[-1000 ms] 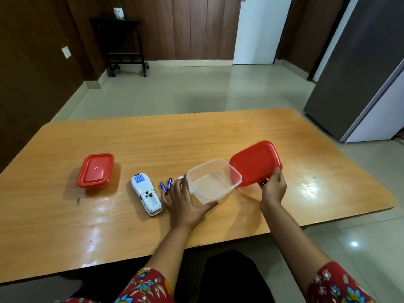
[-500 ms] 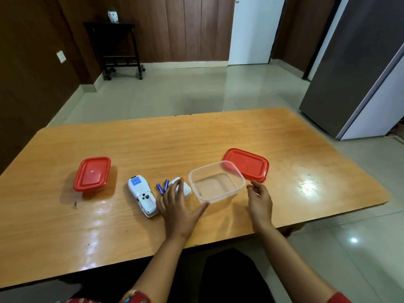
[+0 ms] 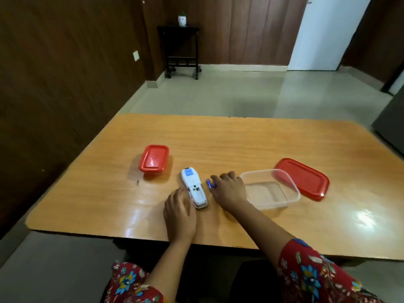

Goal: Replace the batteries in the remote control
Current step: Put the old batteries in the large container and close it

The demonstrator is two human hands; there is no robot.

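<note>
- Right at the near-middle of the table, the left hand (image 3: 179,212) lies palm down with its fingers loosely spread, fingertips touching the left edge of the white remote control (image 3: 194,187). It isn't gripping anything, just resting against it.
- The right hand (image 3: 229,189) lies just right of the remote, fingers curled down over the blue batteries (image 3: 210,184). Only a bit of blue pokes out at the fingertips, so I honestly can't tell if it's pinching one or only covering them.
- The remote lies face down between the two hands, long axis running near to far, battery bay open and looking empty, blue sticker at its far end.
- Just right of the right hand sits a clear plastic container (image 3: 273,189), open, nothing visible inside; the wrist is close to its left wall.
- Its red lid (image 3: 302,178) lies flat on the table behind and to the right, partly seen through the clear wall.
- Off to the left and a bit farther back there's a smaller container with a red lid (image 3: 154,158) snapped on, well apart from both hands.
- All of it's on a glossy wooden table (image 3: 240,141); floral red sleeves at the near edge.
</note>
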